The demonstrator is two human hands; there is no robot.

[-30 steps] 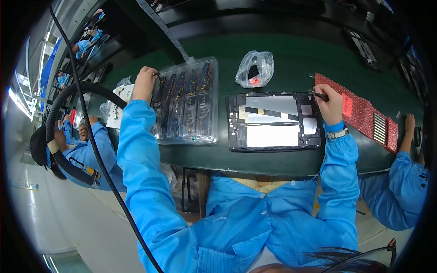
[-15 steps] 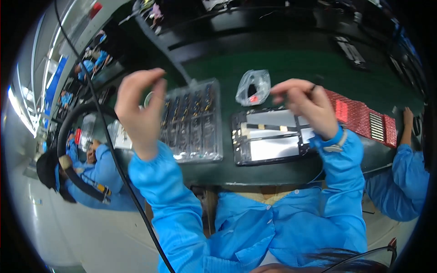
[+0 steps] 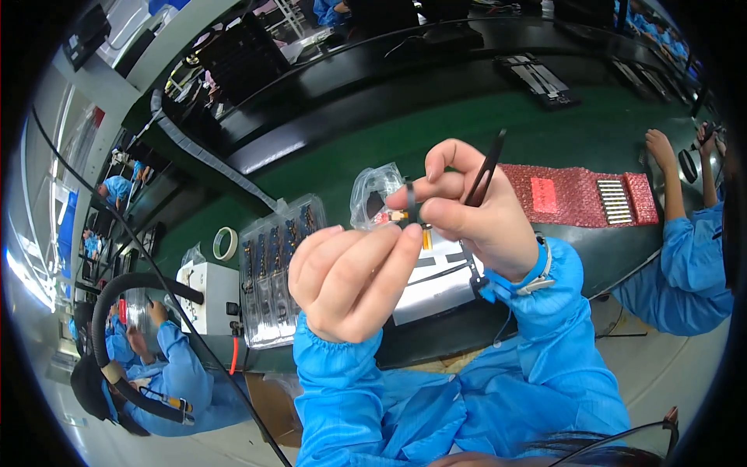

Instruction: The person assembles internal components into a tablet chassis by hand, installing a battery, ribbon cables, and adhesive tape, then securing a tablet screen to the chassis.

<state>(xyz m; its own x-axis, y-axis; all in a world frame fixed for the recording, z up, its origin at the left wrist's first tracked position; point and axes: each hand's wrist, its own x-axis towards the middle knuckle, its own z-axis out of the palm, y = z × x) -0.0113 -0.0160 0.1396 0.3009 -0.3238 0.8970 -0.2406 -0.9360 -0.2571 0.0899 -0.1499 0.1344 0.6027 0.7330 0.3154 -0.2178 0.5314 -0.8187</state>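
My left hand is closed, its thumb and fingertips pinching a small dark strip with gold-coloured ends, probably a flex cable. My right hand holds black tweezers between thumb and palm, tips pointing up and away. Its thumb and index finger meet the same strip beside my left fingertips. Below the hands lies an opened tablet-like device with silver panels, partly hidden by them. A clear plastic bag with something dark inside sits just behind my fingers.
Left of the device is a clear tray of dark circuit boards. Beyond it stand a white box with a black hose and a tape roll. Red bubble wrap lies right. Co-workers sit on both sides.
My hands have come together from wide apart and now meet over the device. The tweezers now show clearly in my right hand. The view has shifted, bringing more of the far bench in.
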